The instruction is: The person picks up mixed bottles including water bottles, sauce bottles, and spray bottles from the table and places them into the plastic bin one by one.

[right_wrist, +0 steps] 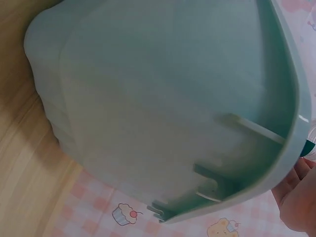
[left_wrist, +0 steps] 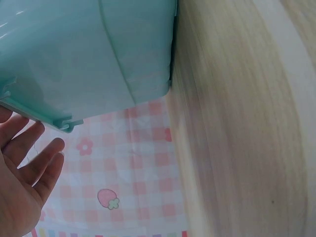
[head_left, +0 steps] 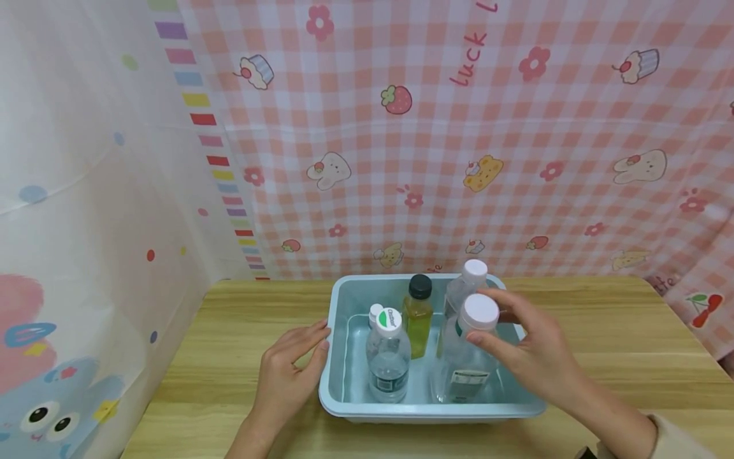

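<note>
A light blue plastic basin stands on the table with several bottles inside. My right hand reaches over its right side and grips a clear bottle by its white cap, thumb in front and fingers behind. That bottle bears a pale label low on its side. My left hand rests at the left rim, fingers loosely extended, fingertips right at the edge. In the left wrist view the same hand is below the rim's corner. The right wrist view mostly holds the basin's outer wall.
Inside the basin stand a small clear bottle with a green-and-white cap, a bottle of yellow-green liquid with a black cap, and another white-capped bottle behind. The wooden table meets a pink checked cloth at the back.
</note>
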Demonstrator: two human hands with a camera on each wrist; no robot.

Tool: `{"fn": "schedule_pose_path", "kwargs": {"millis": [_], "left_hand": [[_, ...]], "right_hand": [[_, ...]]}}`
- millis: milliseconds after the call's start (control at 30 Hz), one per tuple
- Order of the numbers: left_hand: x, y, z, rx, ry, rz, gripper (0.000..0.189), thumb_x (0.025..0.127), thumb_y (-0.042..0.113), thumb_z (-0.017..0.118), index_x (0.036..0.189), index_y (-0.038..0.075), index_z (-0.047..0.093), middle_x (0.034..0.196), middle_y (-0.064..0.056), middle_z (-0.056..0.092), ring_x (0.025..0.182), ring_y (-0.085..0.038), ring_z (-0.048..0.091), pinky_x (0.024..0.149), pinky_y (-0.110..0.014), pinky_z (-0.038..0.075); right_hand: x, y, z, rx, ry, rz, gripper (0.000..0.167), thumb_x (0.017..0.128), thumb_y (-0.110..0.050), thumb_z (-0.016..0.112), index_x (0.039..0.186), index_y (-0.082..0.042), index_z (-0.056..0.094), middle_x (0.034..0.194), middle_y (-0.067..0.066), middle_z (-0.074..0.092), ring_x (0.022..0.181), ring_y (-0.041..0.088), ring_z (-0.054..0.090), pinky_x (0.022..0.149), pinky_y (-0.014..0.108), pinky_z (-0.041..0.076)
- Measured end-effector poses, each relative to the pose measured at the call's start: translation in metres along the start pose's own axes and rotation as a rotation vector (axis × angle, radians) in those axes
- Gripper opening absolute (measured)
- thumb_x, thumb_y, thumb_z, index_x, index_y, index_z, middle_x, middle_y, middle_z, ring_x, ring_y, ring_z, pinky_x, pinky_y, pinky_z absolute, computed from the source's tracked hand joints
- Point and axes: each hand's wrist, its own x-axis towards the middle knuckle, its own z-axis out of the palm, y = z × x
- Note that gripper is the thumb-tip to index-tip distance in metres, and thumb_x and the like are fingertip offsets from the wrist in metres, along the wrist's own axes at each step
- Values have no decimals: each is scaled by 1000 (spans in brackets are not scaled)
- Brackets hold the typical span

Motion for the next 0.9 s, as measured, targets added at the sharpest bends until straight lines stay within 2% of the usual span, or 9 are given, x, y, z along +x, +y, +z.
{"fn": "schedule_pose_path", "kwargs": {"millis": [167, 533, 733, 900], "left_hand": [[-1, -1, 1, -1, 6, 6, 25, 84, -5, 77, 108, 0, 82, 113, -12, 78, 98, -30, 75, 98, -14, 51], [-2, 1, 1, 0, -3, -9, 24, 85, -3, 77, 109, 2, 82, 115, -9, 78, 102, -28, 75, 98, -17, 52], [0, 2, 1, 21, 32, 43, 26, 83, -6, 77, 107, 1, 82, 115, -9, 78, 98, -28, 76, 92, -27, 59], [0, 2, 1, 11, 15, 13, 24, 85, -4, 76, 107, 1, 82, 116, -10, 78, 99, -28, 75, 96, -20, 55]], "right_hand": [[-3, 3, 3, -3, -7, -7, 59, 78, -13, 92, 130, -2, 67, 102, -5, 71, 89, 4, 68, 84, 13, 55], [-5, 4, 4, -34, -10, 47, 69, 68, 8, 92, 131, -5, 66, 103, -6, 71, 87, 4, 68, 82, 14, 55], [-5, 5, 5, -10, 7, 52, 69, 70, 10, 90, 132, -3, 65, 105, -6, 71, 88, 5, 67, 83, 13, 54], [-5, 5, 5, 1, 21, 41, 68, 70, 10, 89, 132, -2, 66, 104, -7, 71, 87, 5, 67, 83, 13, 54]]}}
